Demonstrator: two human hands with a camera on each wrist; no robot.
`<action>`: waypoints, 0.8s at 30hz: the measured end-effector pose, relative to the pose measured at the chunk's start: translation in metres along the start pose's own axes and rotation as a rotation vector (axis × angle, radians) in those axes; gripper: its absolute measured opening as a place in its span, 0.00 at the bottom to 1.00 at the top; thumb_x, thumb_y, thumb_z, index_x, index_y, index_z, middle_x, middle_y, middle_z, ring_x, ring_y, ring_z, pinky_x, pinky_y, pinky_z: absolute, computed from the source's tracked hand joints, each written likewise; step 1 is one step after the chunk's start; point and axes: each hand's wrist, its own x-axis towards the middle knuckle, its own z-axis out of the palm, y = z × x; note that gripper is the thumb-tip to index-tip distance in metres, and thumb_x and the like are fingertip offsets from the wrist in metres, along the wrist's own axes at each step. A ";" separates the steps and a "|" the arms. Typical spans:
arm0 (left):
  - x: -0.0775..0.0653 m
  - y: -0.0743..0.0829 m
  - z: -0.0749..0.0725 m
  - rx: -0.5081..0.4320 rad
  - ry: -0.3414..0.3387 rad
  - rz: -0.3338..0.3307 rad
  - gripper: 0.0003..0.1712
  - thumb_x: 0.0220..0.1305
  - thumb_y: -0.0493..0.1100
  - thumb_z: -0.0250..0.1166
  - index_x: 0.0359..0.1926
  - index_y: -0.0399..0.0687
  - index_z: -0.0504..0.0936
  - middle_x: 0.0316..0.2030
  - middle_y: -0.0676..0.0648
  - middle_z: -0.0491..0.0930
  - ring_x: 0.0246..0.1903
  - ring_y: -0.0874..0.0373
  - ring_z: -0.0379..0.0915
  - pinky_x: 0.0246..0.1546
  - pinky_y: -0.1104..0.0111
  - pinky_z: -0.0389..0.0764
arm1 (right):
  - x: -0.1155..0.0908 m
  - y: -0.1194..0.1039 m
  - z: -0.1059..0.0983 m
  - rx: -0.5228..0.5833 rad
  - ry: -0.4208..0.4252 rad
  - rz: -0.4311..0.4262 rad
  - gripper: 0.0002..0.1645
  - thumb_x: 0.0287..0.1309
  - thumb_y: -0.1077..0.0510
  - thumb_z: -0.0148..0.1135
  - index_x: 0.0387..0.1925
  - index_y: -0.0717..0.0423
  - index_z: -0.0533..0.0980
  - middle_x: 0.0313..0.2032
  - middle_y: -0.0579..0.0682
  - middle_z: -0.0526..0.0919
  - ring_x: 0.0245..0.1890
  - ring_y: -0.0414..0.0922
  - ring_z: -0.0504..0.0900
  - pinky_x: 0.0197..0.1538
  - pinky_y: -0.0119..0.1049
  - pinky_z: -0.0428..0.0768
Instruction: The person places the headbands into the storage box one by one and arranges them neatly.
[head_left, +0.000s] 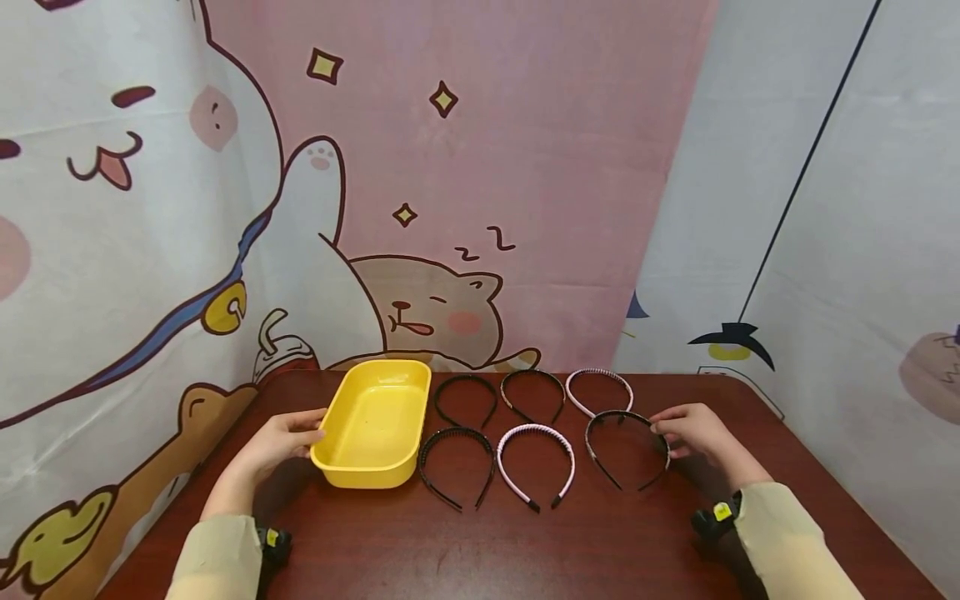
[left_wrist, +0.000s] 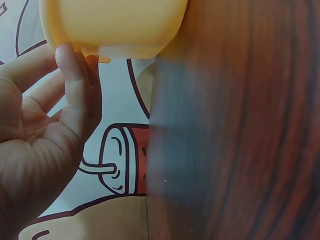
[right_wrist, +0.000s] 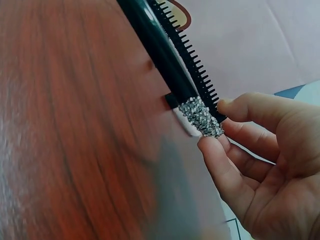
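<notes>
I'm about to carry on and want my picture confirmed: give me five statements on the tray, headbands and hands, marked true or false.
1. The left grip holds the yellow tray. True.
2. Two pink headbands are in view. True.
3. The right grip holds a pink one. False: it holds a black headband with a sparkling section.
4. A headband lies in the yellow tray. False: all six headbands are outside it.
5. The yellow tray is right of the headbands. False: it is left of them.
</notes>
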 end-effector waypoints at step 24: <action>-0.001 0.001 0.001 0.002 0.006 -0.001 0.31 0.66 0.37 0.63 0.66 0.28 0.66 0.53 0.31 0.76 0.35 0.50 0.78 0.37 0.64 0.81 | 0.016 -0.026 0.020 0.034 -0.020 -0.035 0.23 0.58 0.58 0.66 0.49 0.72 0.78 0.43 0.60 0.81 0.36 0.47 0.81 0.31 0.44 0.84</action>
